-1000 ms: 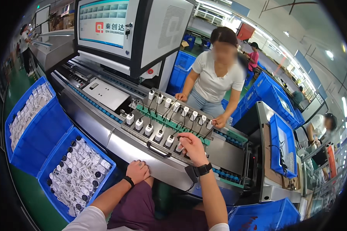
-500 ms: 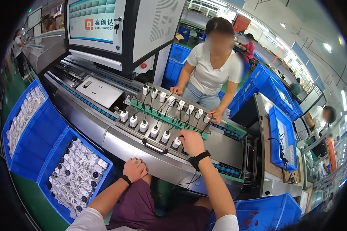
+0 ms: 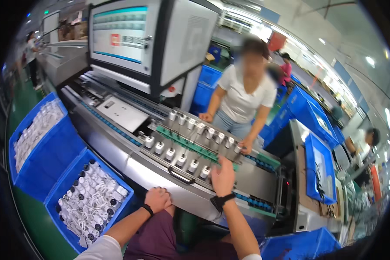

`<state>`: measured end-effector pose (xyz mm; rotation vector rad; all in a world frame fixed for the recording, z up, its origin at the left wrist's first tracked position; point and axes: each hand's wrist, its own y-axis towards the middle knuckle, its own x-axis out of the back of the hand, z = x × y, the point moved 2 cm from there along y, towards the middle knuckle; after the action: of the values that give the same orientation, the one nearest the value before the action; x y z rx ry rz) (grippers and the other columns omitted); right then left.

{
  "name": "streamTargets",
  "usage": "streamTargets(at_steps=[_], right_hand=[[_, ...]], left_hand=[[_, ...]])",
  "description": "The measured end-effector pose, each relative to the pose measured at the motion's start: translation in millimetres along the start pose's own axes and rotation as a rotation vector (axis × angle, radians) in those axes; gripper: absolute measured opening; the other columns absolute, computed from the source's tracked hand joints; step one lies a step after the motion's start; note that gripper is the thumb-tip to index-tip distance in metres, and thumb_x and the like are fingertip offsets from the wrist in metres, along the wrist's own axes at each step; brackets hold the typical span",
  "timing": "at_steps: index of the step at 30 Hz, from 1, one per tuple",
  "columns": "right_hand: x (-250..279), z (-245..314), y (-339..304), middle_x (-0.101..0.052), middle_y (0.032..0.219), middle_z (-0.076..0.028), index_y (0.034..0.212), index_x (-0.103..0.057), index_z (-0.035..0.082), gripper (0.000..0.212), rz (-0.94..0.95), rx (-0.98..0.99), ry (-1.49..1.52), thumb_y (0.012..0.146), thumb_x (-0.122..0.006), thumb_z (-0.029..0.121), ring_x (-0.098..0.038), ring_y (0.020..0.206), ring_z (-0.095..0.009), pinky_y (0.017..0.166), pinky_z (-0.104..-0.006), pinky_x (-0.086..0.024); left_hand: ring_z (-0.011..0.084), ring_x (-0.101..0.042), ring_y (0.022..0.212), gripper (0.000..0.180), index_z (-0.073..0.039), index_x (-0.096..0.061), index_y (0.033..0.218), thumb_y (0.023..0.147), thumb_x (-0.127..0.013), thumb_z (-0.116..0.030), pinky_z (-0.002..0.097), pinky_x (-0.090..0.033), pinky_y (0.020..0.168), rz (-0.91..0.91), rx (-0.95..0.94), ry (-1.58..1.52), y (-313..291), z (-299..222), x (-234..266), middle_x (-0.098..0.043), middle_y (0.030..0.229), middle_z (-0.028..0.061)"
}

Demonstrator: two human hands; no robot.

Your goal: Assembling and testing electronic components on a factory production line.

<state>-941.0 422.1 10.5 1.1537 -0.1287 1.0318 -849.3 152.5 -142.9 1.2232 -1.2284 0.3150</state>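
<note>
My left hand [image 3: 157, 199] rests on my thigh near the machine's front edge, its fingers curled in and nothing in them. My right hand [image 3: 223, 177] hovers over the right end of a test fixture [image 3: 195, 152], blurred by motion, thumb and fingers apart, with nothing seen in it. Just left of it stands the endmost white charger plug [image 3: 205, 172] of the near row. Several white plugs stand upright in two rows, a green strip [image 3: 190, 142] between them and dark leads running across. A black handle [image 3: 181, 176] sits on the fixture's near side.
Across the line, a person in a white shirt [image 3: 247, 89] has both hands by the far row. A blue bin [image 3: 89, 197] of white plugs and cables stands at my left, another bin [image 3: 39, 134] behind it. A screen cabinet [image 3: 121, 39] rises at the back left; a blue tray [image 3: 320, 169] lies right.
My right hand has come off the endmost near plug and shifted slightly right. The whole view has tilted and blurred a little; my left hand stays on my thigh.
</note>
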Motion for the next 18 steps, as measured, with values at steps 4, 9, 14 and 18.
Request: streamTargets(at_steps=[4,9,14,18], right_hand=[[-4.5,-18.5,-12.6,-0.064,0.119,-0.017,0.166,-0.010,0.018,0.095,0.374,-0.814,0.821,0.091,-0.065,-0.001,-0.063,0.068,-0.020,0.054,-0.0339,-0.051],[8.0,-60.6,-5.7,-0.061,0.087,0.000,0.149,-0.047,0.008,0.055,0.324,-0.775,0.880,0.097,-0.066,0.009,-0.050,0.060,-0.007,0.049,-0.0219,-0.038],[32.9,-38.0,7.9,-0.065,0.086,-0.003,0.118,-0.067,0.001,0.021,0.477,-0.543,0.625,0.099,-0.063,0.009,-0.058,0.066,-0.010,0.055,-0.0256,-0.046],[32.8,-46.9,18.7,-0.069,0.088,-0.009,0.106,-0.069,-0.002,0.014,0.467,-0.331,0.362,0.097,-0.063,0.007,-0.065,0.073,-0.019,0.065,-0.0333,-0.052]], left_hand=[[0.0252,-0.064,0.081,0.019,-0.015,-0.066,0.077,0.082,-0.066,-0.033,0.0413,-0.052,0.069,0.211,-0.049,0.056,4.7,-6.1,-4.3,-0.065,0.086,0.0061],[0.0245,-0.063,0.083,0.021,-0.013,-0.063,0.079,0.088,-0.063,-0.032,0.0388,-0.053,0.072,0.070,-0.006,-0.082,1.9,-8.1,-7.4,-0.061,0.086,0.0054],[0.0229,-0.061,0.082,0.021,-0.014,-0.060,0.088,0.089,-0.067,-0.034,0.0371,-0.051,0.070,-0.049,-0.040,-0.087,-1.5,-1.8,-10.4,-0.061,0.091,0.0038],[0.0223,-0.060,0.082,0.020,-0.014,-0.060,0.089,0.090,-0.066,-0.033,0.0373,-0.051,0.070,-0.032,-0.026,-0.082,-4.6,-0.2,-13.5,-0.059,0.091,0.0036]])
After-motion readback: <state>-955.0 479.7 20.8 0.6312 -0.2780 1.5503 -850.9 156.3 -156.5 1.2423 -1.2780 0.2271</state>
